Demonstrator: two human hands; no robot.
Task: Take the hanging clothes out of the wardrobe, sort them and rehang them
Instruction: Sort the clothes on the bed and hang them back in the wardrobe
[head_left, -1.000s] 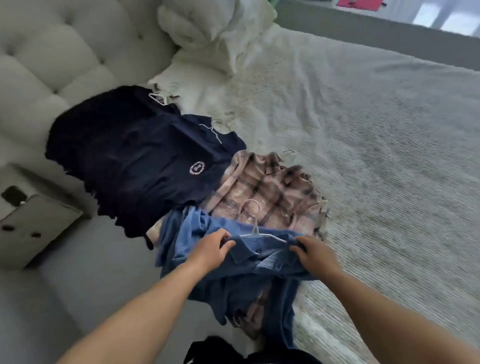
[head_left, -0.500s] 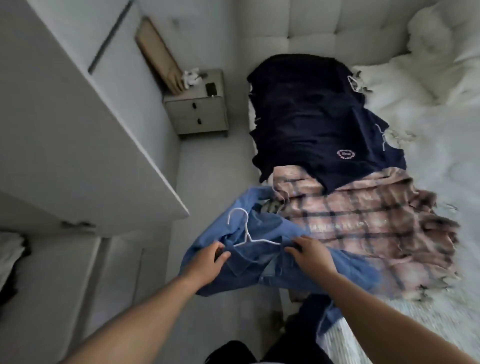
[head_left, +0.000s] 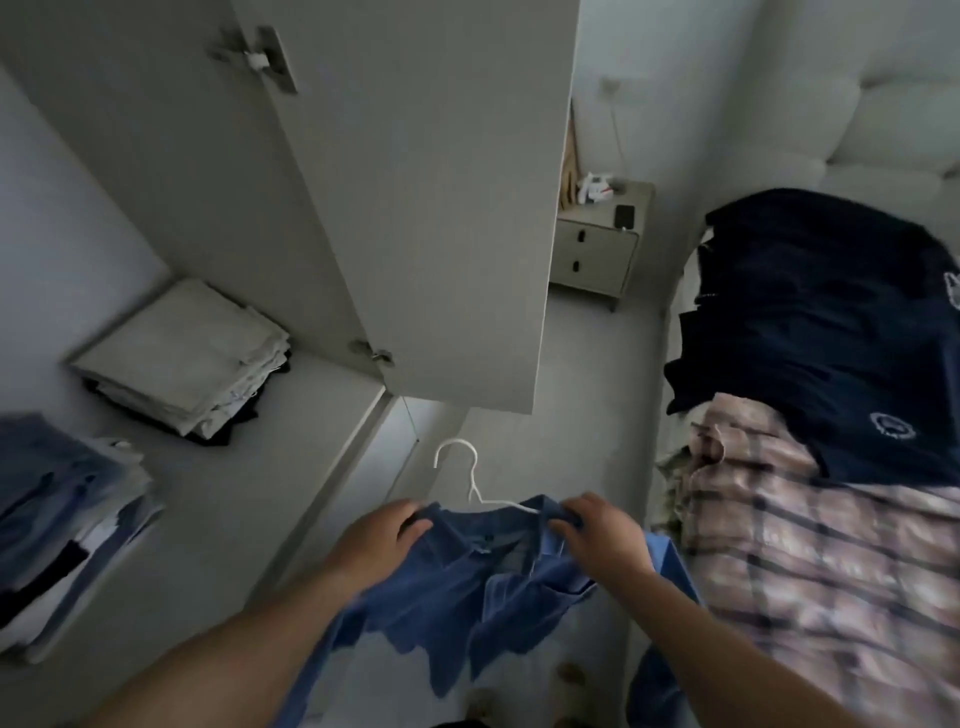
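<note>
In the head view, the blue denim shirt (head_left: 483, 582) hangs on a white wire hanger (head_left: 470, 480), in the air between the open wardrobe door (head_left: 415, 208) and the bed (head_left: 909, 130). The left hand (head_left: 376, 535) and the right hand (head_left: 602, 530) each grip one shoulder of it with curled fingers. Its lower part is blurred and cut off at the bottom edge.

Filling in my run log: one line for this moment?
left hand: grips blue shirt | right hand: grips shirt | hanger: in collar | facing open wardrobe door
</note>
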